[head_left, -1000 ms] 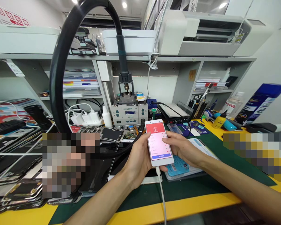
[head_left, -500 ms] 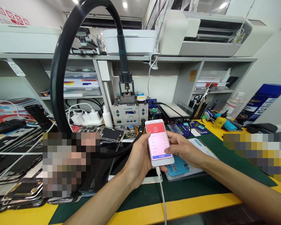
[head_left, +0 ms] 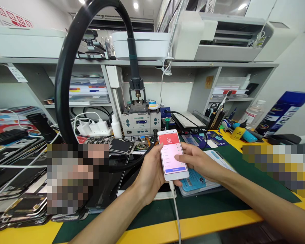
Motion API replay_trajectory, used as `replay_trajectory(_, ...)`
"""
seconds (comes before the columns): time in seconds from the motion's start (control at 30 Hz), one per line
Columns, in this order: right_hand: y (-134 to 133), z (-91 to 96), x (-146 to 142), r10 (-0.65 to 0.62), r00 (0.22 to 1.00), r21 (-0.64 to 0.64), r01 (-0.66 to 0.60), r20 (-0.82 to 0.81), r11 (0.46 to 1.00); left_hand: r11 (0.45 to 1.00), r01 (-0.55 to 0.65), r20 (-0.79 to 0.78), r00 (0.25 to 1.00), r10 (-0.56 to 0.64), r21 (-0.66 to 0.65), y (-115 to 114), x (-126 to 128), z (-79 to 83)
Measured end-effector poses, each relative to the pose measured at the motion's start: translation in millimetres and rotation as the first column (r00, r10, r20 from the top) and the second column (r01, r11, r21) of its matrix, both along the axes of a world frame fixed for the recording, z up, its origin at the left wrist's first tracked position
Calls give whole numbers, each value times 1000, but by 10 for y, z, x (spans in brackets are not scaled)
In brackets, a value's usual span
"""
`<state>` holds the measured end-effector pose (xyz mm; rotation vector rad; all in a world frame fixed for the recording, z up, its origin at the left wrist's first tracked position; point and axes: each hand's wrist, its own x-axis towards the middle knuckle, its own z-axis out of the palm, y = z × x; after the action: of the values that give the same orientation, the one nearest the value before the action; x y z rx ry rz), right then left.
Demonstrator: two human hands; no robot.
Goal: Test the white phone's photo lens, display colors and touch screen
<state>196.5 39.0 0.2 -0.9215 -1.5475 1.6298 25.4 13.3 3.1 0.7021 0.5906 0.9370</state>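
Observation:
A white smartphone [head_left: 169, 158] is held upright over the bench, tilted toward me. Its lit screen shows a red banner with a round face icon, a list and a blue bar. My left hand [head_left: 152, 169] is wrapped round it from the left and below, its thumb along the left edge. My right hand [head_left: 198, 161] is closed at the right edge, its thumb over the list; its other fingers are partly hidden behind the smartphone. From the bottom end a white cable [head_left: 176, 213] hangs past the bench edge.
A thick black hose [head_left: 59, 84] arches over the left side from a hot-air station [head_left: 139, 124]. Stacked phone parts [head_left: 20, 206] cover the left. A plastic folder [head_left: 218, 159] with blue packets [head_left: 194, 179] lies right on the green mat [head_left: 246, 195]. Bottles stand at far right.
My right thumb has moved up and slightly left across the screen. The list has scrolled down a little. The smartphone and my left hand stay in place.

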Motion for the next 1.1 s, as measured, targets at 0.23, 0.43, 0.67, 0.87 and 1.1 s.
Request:
replay_trajectory(0.23, 13, 16, 54, 110, 994, 49, -109, -24, 993, 1000, 12, -16, 1000, -12, 3, 3, -17, 0)
replay_trajectory(0.43, -2, 26, 35, 62, 997, -1, -62, -44, 998, 1000, 12, 6, 1000, -12, 7, -7, -10, 13)
replay_trajectory(0.67, -6, 19, -19, -61, 998, -86, 58, -35, 995, 1000, 0, 6, 1000, 0, -1, -4, -12, 4)
replay_trajectory(0.87, 6, -1, 18, 16, 1000, -1, -16, -4, 1000, 1000, -2, -5, 1000, 2, 3, -9, -5, 6)
replay_trajectory(1.1, 3, 16, 36, 63, 997, 20, -63, -36, 998, 1000, 10, -17, 1000, -10, 5, -18, -11, 20)
